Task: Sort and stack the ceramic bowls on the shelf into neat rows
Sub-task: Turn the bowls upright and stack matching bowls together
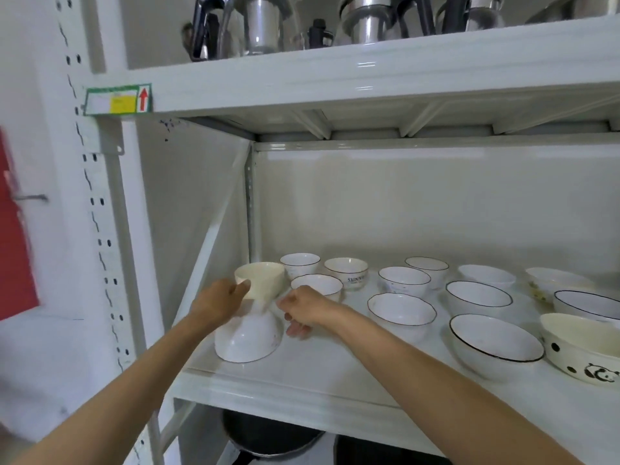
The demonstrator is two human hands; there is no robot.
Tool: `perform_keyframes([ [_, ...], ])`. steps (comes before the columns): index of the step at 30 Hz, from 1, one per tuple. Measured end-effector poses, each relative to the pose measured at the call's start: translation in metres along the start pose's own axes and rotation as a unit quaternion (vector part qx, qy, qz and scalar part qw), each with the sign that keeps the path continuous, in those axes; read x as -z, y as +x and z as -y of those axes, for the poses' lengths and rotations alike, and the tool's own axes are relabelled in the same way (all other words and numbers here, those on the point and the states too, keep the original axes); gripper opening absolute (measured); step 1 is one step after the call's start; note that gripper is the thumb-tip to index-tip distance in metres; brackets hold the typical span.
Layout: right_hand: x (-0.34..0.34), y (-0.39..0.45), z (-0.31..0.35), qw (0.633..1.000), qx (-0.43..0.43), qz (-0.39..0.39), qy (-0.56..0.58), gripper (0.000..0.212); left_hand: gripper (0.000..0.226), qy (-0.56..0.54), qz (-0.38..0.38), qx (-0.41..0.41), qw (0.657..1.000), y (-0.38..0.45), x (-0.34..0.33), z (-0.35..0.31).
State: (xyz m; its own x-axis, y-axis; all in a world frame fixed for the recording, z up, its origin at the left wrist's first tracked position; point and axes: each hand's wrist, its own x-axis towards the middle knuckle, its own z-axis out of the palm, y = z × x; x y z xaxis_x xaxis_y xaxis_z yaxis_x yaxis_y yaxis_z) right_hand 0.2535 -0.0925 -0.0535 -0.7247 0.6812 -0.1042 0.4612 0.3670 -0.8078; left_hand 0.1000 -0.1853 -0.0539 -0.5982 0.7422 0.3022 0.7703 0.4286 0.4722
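The small cream glazed ceramic bowl (261,280) is stiff, brittle and, by its sheen, likely slick; it looks light enough for one hand, but a knock against its neighbours could chip it, so I would take it by the rim with thumb inside and fingers outside, or cup it under the foot. The left hand (219,302) does about that; its thumb is hooked over the near rim and its fingers curl round the wall, holding the bowl upright just above, perhaps touching, the foot of the white upturned ceramic bowl (247,337). That upturned bowl, dark-edged at its rim, sits mouth-down at the front left corner of the white metal shelf (302,384). The right hand (302,308) hovers just right of it, fingers loosely curled and holding nothing; whether they touch it I cannot tell. Behind and to the right of the upturned bowl stand more white bowls, unstacked; one lettered bowl (347,273), several with thin black rims, and a cream panda-printed bowl (580,350) far right.
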Motion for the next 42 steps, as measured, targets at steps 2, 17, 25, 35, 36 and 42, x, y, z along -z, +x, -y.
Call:
perform_keyframes([
  [2, -0.01, 0.005, 0.002, 1.0, -0.013, 0.009, 0.01, 0.036, 0.053, -0.025, 0.015, 0.041, 0.999, -0.005, 0.001, 0.012],
  [17, -0.028, -0.001, 0.013, 0.995, -0.027, -0.032, -0.086, 0.06, 0.076, -0.069, 0.077, 0.149, 0.983, -0.035, -0.005, 0.001],
  [25, -0.021, -0.002, 0.0, 0.972, 0.114, -0.143, -0.145, 0.057, 0.05, -0.201, -0.021, 0.083, 0.976, -0.044, -0.004, -0.003],
  [35, 0.014, -0.015, 0.007, 0.94, -0.058, 0.035, 0.334, 0.058, 0.074, -0.152, -0.166, -0.067, 0.972, -0.061, -0.004, 0.001],
  [36, 0.017, -0.015, 0.005, 0.934, -0.082, 0.074, 0.339, 0.067, 0.076, -0.154, -0.169, -0.09, 0.969, -0.063, -0.004, 0.002],
  [42, 0.012, 0.0, -0.001, 0.914, -0.123, 0.148, 0.356, 0.064, 0.078, -0.113, -0.163, -0.216, 0.956, -0.066, -0.013, 0.017],
])
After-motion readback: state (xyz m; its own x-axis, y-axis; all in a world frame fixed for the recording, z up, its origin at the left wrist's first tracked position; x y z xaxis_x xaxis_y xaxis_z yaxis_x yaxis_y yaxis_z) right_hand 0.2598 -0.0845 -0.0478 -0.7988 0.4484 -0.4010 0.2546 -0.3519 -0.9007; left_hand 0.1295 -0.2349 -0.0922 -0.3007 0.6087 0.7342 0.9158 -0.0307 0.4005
